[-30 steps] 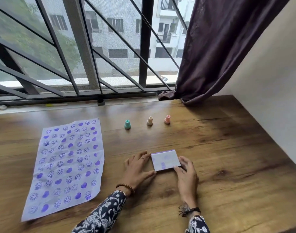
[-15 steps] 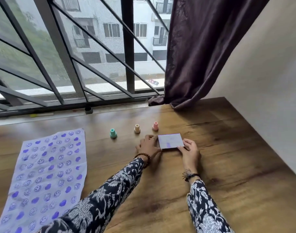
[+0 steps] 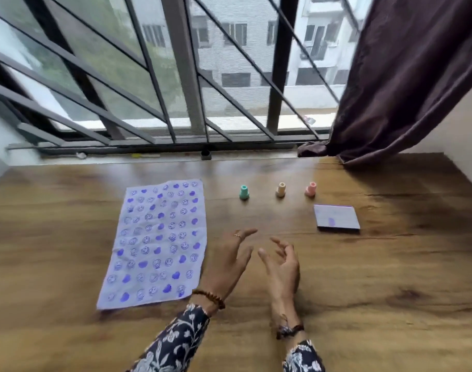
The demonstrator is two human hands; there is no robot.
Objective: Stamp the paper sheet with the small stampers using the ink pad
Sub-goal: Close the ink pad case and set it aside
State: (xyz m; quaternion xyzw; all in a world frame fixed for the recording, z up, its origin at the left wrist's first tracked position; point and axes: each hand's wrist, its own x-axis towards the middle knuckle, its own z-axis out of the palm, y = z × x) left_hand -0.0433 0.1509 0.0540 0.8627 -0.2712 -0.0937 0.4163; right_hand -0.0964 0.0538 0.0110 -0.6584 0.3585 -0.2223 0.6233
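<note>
A white paper sheet (image 3: 155, 242) covered with rows of purple smiley and heart prints lies flat on the wooden table, left of centre. Three small stampers stand upright in a row behind my hands: a teal stamper (image 3: 244, 192), a cream stamper (image 3: 281, 189) and a pink stamper (image 3: 310, 189). The ink pad (image 3: 336, 218) lies shut on the table just in front of the pink one. My left hand (image 3: 231, 260) and my right hand (image 3: 282, 265) hover side by side over the table between sheet and pad, fingers spread, holding nothing.
The wooden table (image 3: 390, 277) runs back to a window with a metal grille (image 3: 186, 76). A dark curtain (image 3: 406, 76) hangs at the back right, its hem resting on the table. A white wall (image 3: 468, 140) borders the right side.
Both hands have let go of the ink pad and drawn back toward me. The pad now lies farther back and right, near the pink stamper.
</note>
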